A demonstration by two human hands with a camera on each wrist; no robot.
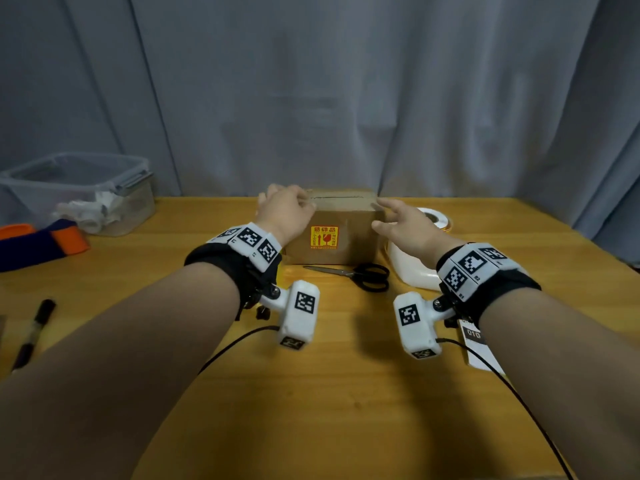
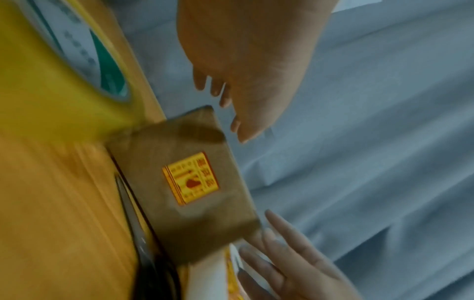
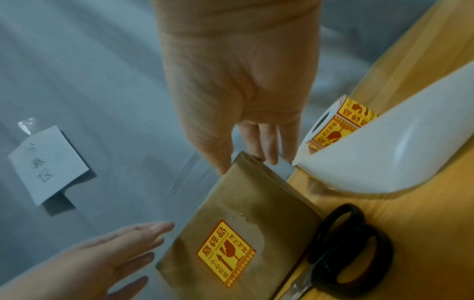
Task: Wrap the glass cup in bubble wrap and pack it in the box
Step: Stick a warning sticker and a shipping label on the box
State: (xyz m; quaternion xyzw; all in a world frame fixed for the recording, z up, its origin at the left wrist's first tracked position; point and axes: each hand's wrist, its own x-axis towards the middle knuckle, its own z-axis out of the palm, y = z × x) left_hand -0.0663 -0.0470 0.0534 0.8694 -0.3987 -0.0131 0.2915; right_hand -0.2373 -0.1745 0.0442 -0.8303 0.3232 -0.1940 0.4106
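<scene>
A closed brown cardboard box (image 1: 349, 244) with a yellow fragile sticker (image 1: 324, 237) stands at the back middle of the table. Tape runs along its top seam. My left hand (image 1: 294, 206) is at the box's upper left corner with fingers fairly straight (image 2: 238, 121); contact is unclear. My right hand (image 1: 391, 216) reaches the upper right corner, and its straight fingertips (image 3: 266, 154) meet the box (image 3: 243, 213) edge. Neither hand holds anything. The glass cup and the bubble wrap are not in sight.
Black scissors (image 1: 360, 275) lie just in front of the box. A white dispenser (image 1: 412, 268) with a sticker roll (image 3: 341, 123) stands right of it. A clear plastic container (image 1: 76, 192), an orange and navy item (image 1: 52, 244) and a pen (image 1: 34, 330) are at left. A grey curtain hangs behind.
</scene>
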